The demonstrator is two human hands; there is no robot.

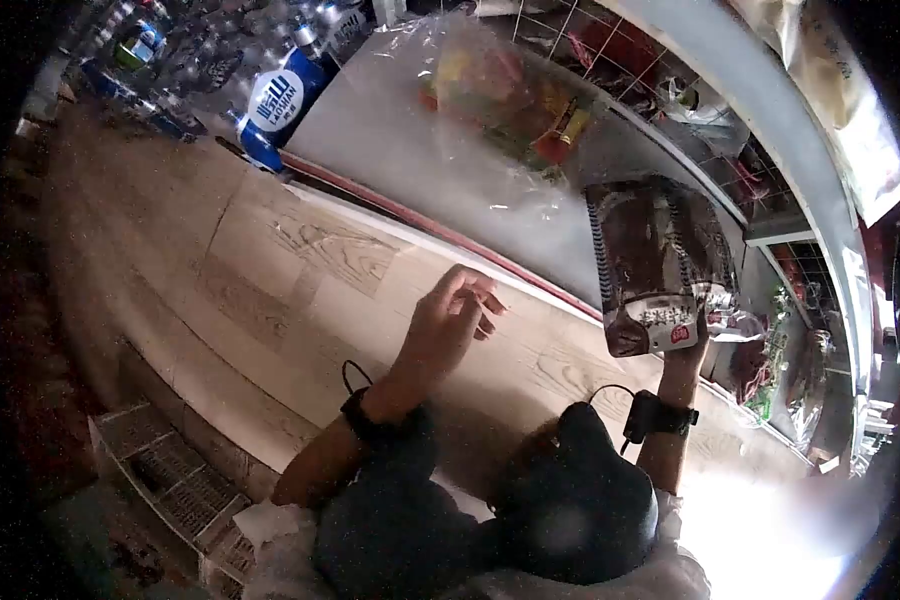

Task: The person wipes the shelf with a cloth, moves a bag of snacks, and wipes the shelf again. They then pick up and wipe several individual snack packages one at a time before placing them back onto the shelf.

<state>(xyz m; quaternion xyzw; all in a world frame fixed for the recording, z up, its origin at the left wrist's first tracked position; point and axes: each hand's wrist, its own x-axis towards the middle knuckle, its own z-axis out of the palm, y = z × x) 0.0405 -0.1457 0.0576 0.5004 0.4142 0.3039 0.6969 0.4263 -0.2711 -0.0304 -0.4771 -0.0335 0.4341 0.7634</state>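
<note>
Dark brown packet [638, 262] with a white-lettered label and a red mark is held up by the right hand [692, 345], above the front edge of the low shelf [370, 110], toward its right end. The packet's lower right part is pinched by this hand; the thumb is seen at the side, while the other fingers are mostly hidden by the packet. Beside the packet, a second dark surface is seen, but whether it belongs to another packet cannot be told.

The left hand [453, 322] is held over the wood-patterned floor [260, 290], near the middle of the shelf's front edge, with its fingers loosely bent toward the thumb. A black strap [370, 420] is worn on the left wrist and a dark device [652, 415] on the right.

On the shelf, colourful packs [530, 110] are seen under clear plastic [525, 205]. Blue-labelled bottles [282, 105] are placed by the shelf's left front corner. At the right, a wire rack [610, 45] is seen beyond the shelf's rear edge.
</note>
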